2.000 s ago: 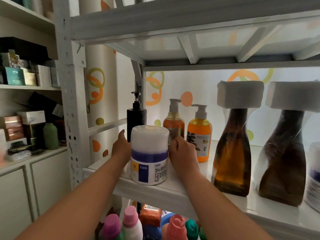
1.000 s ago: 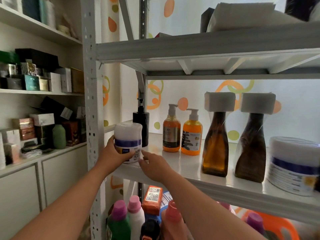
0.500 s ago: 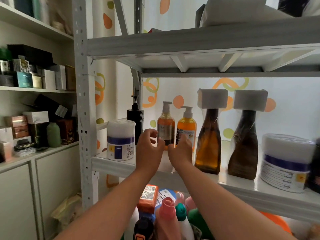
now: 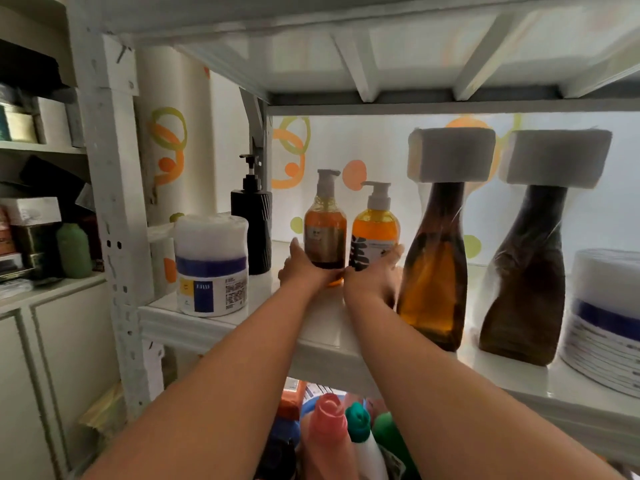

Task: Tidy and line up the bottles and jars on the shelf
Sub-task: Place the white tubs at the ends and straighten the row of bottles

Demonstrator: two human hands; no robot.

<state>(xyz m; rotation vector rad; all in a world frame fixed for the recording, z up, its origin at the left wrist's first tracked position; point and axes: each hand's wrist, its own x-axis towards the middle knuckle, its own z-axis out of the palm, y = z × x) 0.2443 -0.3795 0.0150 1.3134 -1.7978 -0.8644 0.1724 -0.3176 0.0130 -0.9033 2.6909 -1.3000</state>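
On the white shelf (image 4: 221, 327), my left hand (image 4: 304, 270) wraps the base of an amber pump bottle (image 4: 325, 230). My right hand (image 4: 375, 277) grips the base of the orange pump bottle (image 4: 375, 230) beside it. Both bottles stand upright near the back. A white jar with a blue band (image 4: 211, 265) sits at the front left, and a black pump bottle (image 4: 252, 223) stands behind it. To the right are two tall brown bottles with white block caps (image 4: 433, 271) (image 4: 530, 282), then another white jar (image 4: 606, 320) at the right edge.
A white metal upright (image 4: 114, 202) frames the shelf's left side and another shelf board (image 4: 381, 36) hangs close overhead. Coloured bottle caps (image 4: 332, 414) crowd the level below. Boxes and a green bottle (image 4: 73, 251) fill the cupboard shelves at left.
Both hands let go of the white jar at the front left, reached back and closed on the two orange pump bottles. The camera has moved closer to the shelf.
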